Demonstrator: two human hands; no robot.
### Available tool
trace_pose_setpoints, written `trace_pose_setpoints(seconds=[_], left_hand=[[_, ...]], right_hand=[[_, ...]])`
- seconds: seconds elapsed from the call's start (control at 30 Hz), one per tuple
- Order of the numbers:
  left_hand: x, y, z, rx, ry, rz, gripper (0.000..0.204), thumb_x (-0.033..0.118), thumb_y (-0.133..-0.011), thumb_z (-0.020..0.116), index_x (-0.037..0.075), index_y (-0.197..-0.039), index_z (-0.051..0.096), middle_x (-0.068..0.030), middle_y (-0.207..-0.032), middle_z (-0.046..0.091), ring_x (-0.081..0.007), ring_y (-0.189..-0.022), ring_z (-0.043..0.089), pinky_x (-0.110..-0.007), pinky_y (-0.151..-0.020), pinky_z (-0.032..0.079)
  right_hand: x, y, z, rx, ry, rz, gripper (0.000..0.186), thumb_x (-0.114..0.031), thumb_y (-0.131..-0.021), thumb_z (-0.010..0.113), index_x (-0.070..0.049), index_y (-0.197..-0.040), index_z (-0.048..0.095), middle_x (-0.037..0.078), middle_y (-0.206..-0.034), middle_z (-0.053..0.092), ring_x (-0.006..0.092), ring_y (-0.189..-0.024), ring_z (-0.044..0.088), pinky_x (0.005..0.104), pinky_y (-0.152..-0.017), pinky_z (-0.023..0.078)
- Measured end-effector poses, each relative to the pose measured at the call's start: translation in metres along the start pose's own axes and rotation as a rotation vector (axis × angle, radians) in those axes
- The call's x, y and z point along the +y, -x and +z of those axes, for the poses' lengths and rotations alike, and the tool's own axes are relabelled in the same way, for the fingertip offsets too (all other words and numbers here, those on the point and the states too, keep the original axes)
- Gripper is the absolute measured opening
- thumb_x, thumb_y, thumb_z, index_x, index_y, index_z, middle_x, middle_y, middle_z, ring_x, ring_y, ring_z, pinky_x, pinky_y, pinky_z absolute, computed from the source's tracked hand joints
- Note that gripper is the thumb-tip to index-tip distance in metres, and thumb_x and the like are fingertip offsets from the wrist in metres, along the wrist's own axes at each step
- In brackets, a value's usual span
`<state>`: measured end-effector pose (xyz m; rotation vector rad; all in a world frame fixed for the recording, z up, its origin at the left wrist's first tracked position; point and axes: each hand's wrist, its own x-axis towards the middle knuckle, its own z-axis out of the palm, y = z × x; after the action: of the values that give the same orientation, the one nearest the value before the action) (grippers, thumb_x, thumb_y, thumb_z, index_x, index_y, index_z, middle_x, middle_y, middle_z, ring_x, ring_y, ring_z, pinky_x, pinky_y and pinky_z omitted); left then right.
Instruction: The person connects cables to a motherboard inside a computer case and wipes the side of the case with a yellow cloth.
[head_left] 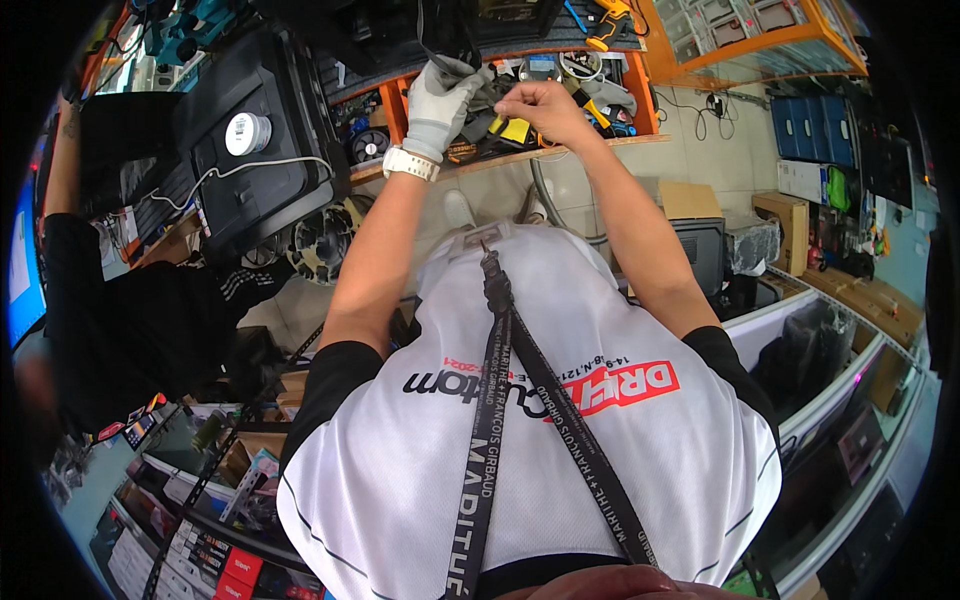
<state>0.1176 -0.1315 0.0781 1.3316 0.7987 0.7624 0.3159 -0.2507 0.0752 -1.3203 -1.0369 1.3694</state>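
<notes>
Both hands are held over an open orange drawer [643, 92], by which mixed tools and parts are contained. Left of it, a black hard case [270, 190] is seen. Light-coloured fabric is worn on the left hand [438, 108], whose fingers are curled; whether anything is gripped by them cannot be told. Bare, the right hand [548, 110] is held with fingertips drawn together, their grip likewise unclear. Between the two hands, a dark grey cloth-like item [483, 97] is placed. A white round tub [248, 133] is rested on the case, and a yellow piece [515, 131] is seen below the right fingertips.
</notes>
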Motion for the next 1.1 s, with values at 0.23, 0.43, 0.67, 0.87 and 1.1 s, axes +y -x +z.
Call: trace_pose_setpoints(seconds=[0.23, 0.43, 0.67, 0.87, 1.1], left_hand=[[0.005, 0.002, 0.018, 0.153, 0.018, 0.065, 0.023, 0.015, -0.102, 0.085, 0.002, -0.119, 0.077, -0.0077, -0.111, 0.083, -0.0126, -0.092, 0.076, -0.031, -0.077, 0.061], [-0.009, -0.006, -0.003, -0.171, -0.019, -0.198, 0.02, 0.012, -0.101, 0.087, -0.001, -0.114, 0.085, -0.0069, -0.105, 0.085, -0.0124, -0.09, 0.074, -0.031, -0.082, 0.061], [-0.02, 0.01, -0.005, 0.036, -0.875, 0.261, 0.033, 0.036, -0.099, 0.085, 0.007, -0.114, 0.087, -0.0181, -0.096, 0.084, -0.0343, -0.088, 0.083, -0.04, -0.08, 0.064], [-0.005, 0.002, -0.024, 0.189, -0.416, -0.033, 0.021, 0.017, -0.098, 0.087, 0.003, -0.114, 0.086, -0.0098, -0.098, 0.087, -0.0208, -0.082, 0.081, -0.037, -0.078, 0.062], [-0.054, 0.013, -0.065, 0.036, 0.007, -0.266, 0.022, 0.012, -0.099, 0.089, -0.001, -0.117, 0.085, -0.0071, -0.105, 0.087, -0.0146, -0.09, 0.077, -0.034, -0.082, 0.062]], right_hand=[[-0.002, -0.009, 0.038, 0.528, 1.122, -0.395, 0.015, -0.021, -0.095, 0.085, -0.007, -0.097, 0.079, 0.017, -0.085, 0.081, 0.0347, -0.078, 0.08, 0.0442, -0.072, 0.063], [0.031, -0.006, 0.02, 0.201, 0.135, 0.012, 0.024, -0.022, -0.11, 0.08, 0.0, -0.098, 0.079, 0.004, -0.088, 0.08, 0.0129, -0.075, 0.074, 0.0306, -0.073, 0.061], [0.008, -0.015, 0.03, 0.231, 0.684, 0.02, 0.026, -0.028, -0.106, 0.084, -0.002, -0.1, 0.083, 0.011, -0.077, 0.078, 0.0225, -0.07, 0.075, 0.0352, -0.071, 0.062], [0.013, -0.028, 0.056, 0.356, 0.687, -0.103, 0.03, -0.033, -0.1, 0.088, -0.004, -0.099, 0.083, 0.016, -0.075, 0.075, 0.0307, -0.062, 0.069, 0.0393, -0.066, 0.056], [0.034, -0.037, 0.063, 0.125, 0.423, -0.027, 0.025, -0.029, -0.103, 0.082, -0.004, -0.102, 0.079, 0.013, -0.082, 0.079, 0.0298, -0.072, 0.075, 0.0419, -0.07, 0.058]])
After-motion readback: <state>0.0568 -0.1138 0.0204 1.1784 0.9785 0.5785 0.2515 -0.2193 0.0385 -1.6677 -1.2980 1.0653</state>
